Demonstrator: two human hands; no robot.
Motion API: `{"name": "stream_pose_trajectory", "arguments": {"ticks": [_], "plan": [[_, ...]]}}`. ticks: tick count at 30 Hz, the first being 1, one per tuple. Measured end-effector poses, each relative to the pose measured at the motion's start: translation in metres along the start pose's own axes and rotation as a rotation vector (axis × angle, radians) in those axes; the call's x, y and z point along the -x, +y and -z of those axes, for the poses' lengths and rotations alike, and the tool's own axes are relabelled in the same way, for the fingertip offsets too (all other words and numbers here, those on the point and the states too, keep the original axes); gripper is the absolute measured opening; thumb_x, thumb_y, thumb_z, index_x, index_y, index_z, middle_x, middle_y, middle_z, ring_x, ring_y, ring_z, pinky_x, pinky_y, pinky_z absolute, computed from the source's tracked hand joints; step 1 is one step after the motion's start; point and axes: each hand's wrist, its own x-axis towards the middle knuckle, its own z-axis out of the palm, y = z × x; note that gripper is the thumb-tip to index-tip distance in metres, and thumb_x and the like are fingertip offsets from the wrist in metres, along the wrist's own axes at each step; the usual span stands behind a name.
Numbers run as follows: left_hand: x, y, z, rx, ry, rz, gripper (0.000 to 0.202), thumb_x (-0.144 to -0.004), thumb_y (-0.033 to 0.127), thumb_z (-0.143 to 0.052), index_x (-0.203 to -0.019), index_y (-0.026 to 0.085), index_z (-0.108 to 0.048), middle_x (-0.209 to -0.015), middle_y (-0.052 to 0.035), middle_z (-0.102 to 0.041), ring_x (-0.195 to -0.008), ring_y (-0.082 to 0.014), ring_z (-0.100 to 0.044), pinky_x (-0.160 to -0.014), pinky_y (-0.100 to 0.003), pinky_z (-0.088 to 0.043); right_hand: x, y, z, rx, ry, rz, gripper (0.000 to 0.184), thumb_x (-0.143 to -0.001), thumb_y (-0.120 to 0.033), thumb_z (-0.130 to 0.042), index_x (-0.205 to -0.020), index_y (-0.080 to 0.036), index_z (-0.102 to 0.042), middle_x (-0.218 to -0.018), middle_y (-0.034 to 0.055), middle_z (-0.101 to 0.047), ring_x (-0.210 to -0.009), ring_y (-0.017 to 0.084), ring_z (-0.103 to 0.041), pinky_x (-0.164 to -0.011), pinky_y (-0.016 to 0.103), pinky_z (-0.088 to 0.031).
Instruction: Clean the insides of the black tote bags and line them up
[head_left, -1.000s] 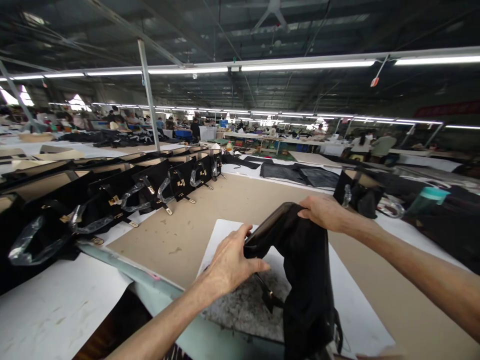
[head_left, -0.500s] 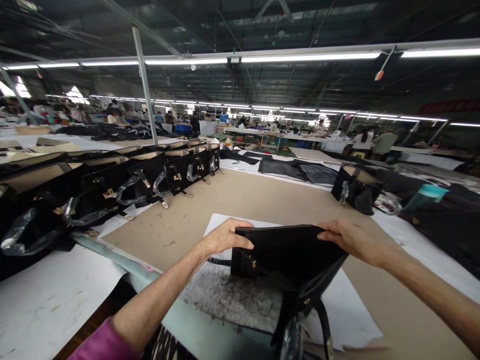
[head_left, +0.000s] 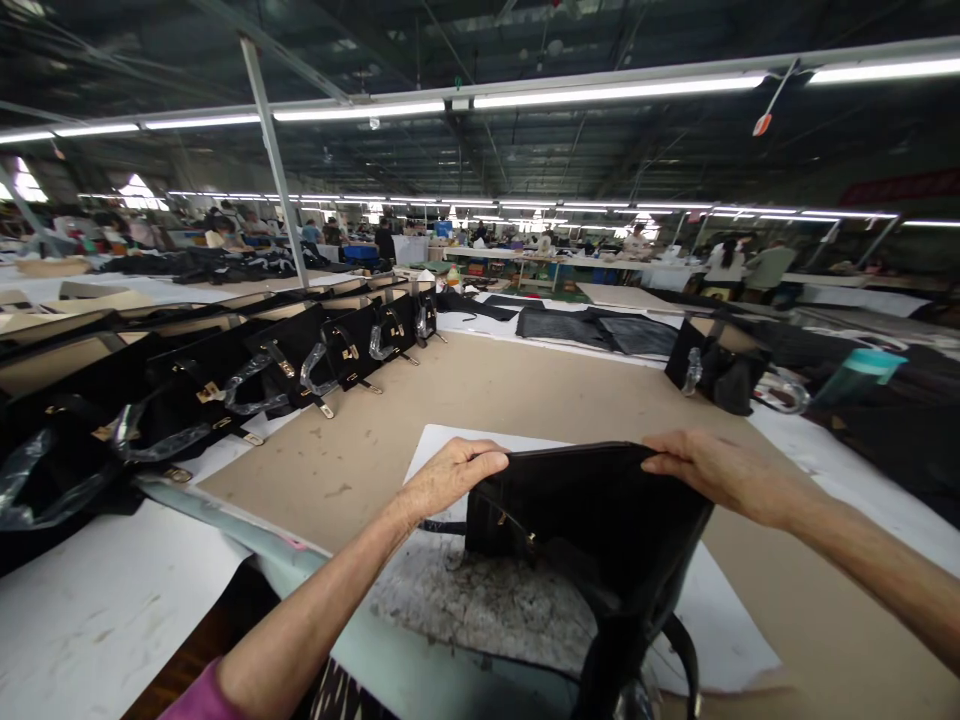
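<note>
Fingers of left hand (head_left: 450,478) curl over the left top edge of a black bag (head_left: 592,520); right hand (head_left: 712,470) grips the right edge. Bag held upright above a white sheet (head_left: 442,450) on the brown surface (head_left: 525,390). Row of black bags (head_left: 247,365) lies far left.

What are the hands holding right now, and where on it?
Both hold one black bag by its top edge: the left hand at the left corner, the right hand at the right corner.
</note>
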Motion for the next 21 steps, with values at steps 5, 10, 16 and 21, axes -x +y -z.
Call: {"name": "stream_pose_trajectory", "arguments": {"ticks": [5, 10, 16, 21], "plan": [[0.000, 0.001, -0.001, 0.005, -0.018, 0.096, 0.039, -0.078, 0.044, -0.039, -0.073, 0.011, -0.057, -0.066, 0.0001, -0.049, -0.063, -0.0103, -0.042, -0.062, -0.020, -0.034, -0.003, 0.006, -0.001, 0.036, -0.041, 0.056, 0.030, -0.076, -0.044, -0.039, -0.070, -0.021, -0.057, -0.062, 0.0018, -0.058, -0.061, 0.017, -0.051, -0.057, 0.024, -0.037], [-0.001, 0.003, -0.003, 0.061, -0.033, 0.144, 0.038, -0.076, 0.046, -0.042, -0.059, 0.012, -0.047, -0.053, 0.0039, -0.032, -0.051, -0.0062, -0.026, -0.049, -0.019, -0.024, -0.006, 0.014, -0.005, 0.099, -0.083, 0.082, 0.029, -0.079, -0.043, -0.037, -0.073, -0.021, -0.054, -0.062, -0.0015, -0.055, -0.058, 0.015, -0.049, -0.054, 0.023, -0.034], [-0.008, 0.008, 0.001, -0.047, -0.010, 0.120, 0.033, -0.077, 0.039, -0.042, -0.079, 0.011, -0.060, -0.057, 0.0029, -0.041, -0.051, -0.0063, -0.029, -0.048, -0.018, -0.025, -0.001, 0.007, -0.001, 0.133, -0.063, 0.089, 0.025, -0.080, -0.037, -0.038, -0.064, -0.020, -0.046, -0.056, -0.0022, -0.048, -0.055, 0.013, -0.045, -0.052, 0.023, -0.031], [-0.023, 0.018, 0.006, -0.259, -0.026, 0.178, 0.036, -0.076, 0.030, -0.041, -0.106, 0.017, -0.056, -0.065, 0.0018, -0.055, -0.050, -0.0074, -0.038, -0.048, -0.018, -0.030, 0.000, 0.004, 0.000, 0.118, -0.055, 0.104, 0.023, -0.080, -0.033, -0.039, -0.062, -0.019, -0.044, -0.057, -0.0020, -0.049, -0.055, 0.012, -0.045, -0.053, 0.023, -0.030]]}}
